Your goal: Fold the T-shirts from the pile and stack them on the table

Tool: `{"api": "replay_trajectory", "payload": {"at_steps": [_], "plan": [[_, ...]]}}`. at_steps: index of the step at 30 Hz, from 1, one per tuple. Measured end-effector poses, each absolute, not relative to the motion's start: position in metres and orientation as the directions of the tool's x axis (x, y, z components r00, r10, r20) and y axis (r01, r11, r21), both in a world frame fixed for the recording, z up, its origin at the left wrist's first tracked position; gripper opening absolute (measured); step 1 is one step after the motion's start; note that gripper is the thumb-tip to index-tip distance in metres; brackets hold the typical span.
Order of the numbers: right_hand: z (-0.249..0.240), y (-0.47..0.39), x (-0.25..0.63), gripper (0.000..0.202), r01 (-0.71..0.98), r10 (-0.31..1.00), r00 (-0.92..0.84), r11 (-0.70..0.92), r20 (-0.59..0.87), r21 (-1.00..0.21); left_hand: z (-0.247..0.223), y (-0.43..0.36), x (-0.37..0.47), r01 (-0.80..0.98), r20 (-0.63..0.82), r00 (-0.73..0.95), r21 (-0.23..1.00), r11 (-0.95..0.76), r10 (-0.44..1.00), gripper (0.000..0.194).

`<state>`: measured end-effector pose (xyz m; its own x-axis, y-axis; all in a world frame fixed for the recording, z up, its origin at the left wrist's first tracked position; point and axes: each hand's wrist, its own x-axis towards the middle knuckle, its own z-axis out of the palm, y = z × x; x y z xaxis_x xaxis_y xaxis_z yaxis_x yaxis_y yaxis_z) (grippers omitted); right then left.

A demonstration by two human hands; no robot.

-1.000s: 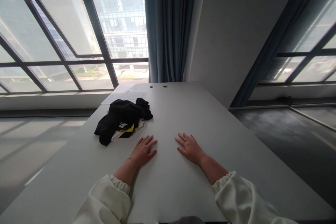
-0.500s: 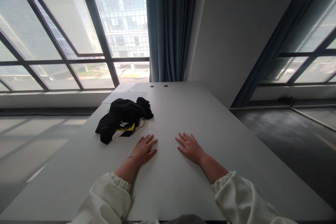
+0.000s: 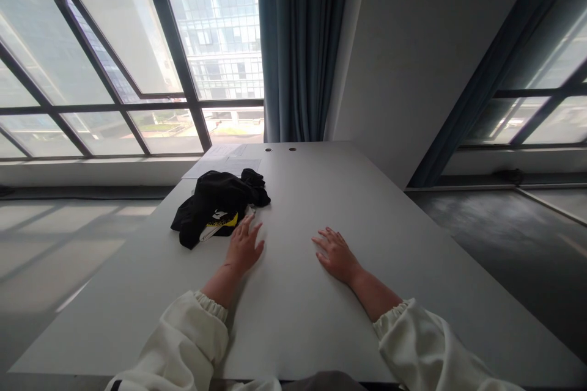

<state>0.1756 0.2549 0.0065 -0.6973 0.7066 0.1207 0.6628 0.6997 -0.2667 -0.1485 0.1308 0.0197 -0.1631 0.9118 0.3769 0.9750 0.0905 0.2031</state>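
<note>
A crumpled black garment [image 3: 215,195] with a yellow patch and a white mark lies on the left part of the white table [image 3: 293,311]. Some pale cloth shows from under its near edge. My left hand [image 3: 244,246] is at the garment's near right edge, fingers spread and overlapping it in view; whether they touch it I cannot tell. Nothing is in that hand. To the right, my right hand [image 3: 338,255] is over the tabletop with its fingers apart and slightly bent, holding nothing.
Sheets of paper [image 3: 238,166] lie behind the garment at the table's far left. Two round holes pierce the far end. A blue curtain [image 3: 302,49], a wall and windows stand beyond, with grey floor on both sides.
My left hand has moved forward from the tabletop to the edge of the black garment. My right hand's fingers have bent a little. The view has shifted slightly.
</note>
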Motion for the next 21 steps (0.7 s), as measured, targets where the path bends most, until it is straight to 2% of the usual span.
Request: {"api": "replay_trajectory", "payload": {"at_steps": [3,5,10,14,17,21], "plan": [[0.004,0.255,0.177,0.05,0.643,0.697,-0.689,0.715,0.201,-0.277,0.042,0.141,-0.165,0.927,0.476,-0.373,0.238,0.291,0.796,0.059],[0.003,0.255,0.178,0.047,0.619,0.679,-0.697,0.732,0.232,-0.283,0.057,0.149,-0.178,0.894,0.5,-0.448,0.241,0.378,0.742,0.063],[0.001,0.256,0.178,0.042,0.593,0.665,-0.697,0.745,0.269,-0.307,0.086,0.166,-0.208,0.881,0.5,-0.464,0.17,0.442,0.731,0.073],[0.001,0.256,0.178,0.04,0.589,0.664,-0.699,0.745,0.264,-0.313,0.089,0.178,-0.224,0.875,0.478,-0.462,0.108,0.473,0.747,0.079],[0.002,0.255,0.178,0.04,0.583,0.66,-0.702,0.749,0.267,-0.315,0.082,0.186,-0.231,0.874,0.422,-0.47,0.096,0.477,0.775,0.08],[0.003,0.254,0.178,0.04,0.583,0.661,-0.7,0.747,0.268,-0.32,0.069,0.192,-0.235,0.866,0.255,-0.499,0.139,0.48,0.828,0.084]]}}
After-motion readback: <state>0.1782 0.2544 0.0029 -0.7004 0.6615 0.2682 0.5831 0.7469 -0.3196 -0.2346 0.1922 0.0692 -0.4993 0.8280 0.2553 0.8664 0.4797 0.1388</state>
